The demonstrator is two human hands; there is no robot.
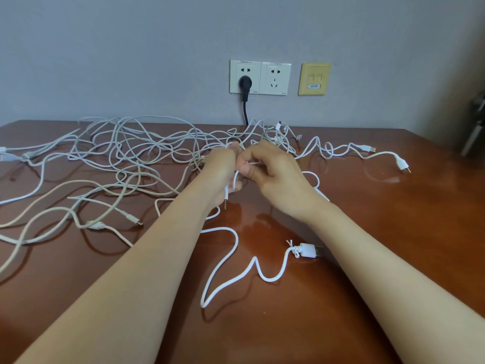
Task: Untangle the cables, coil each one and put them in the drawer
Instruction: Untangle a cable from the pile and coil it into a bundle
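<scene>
Both hands, left hand [221, 169] and right hand [273, 174], pinch thin white cable [237, 177] above tangled cables [126, 151] on table [380, 232].

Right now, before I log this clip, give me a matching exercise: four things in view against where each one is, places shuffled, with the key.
Things:
1. black plug
2. jack plug
3. USB plug
4. white pronged plug

Places:
A. on the table, between the forearms
B. far right on the table
C. in the left wall socket
D. hanging on the thin white cable below the left hand

Pairs: 1-C, 2-D, 3-A, 4-B.
</scene>
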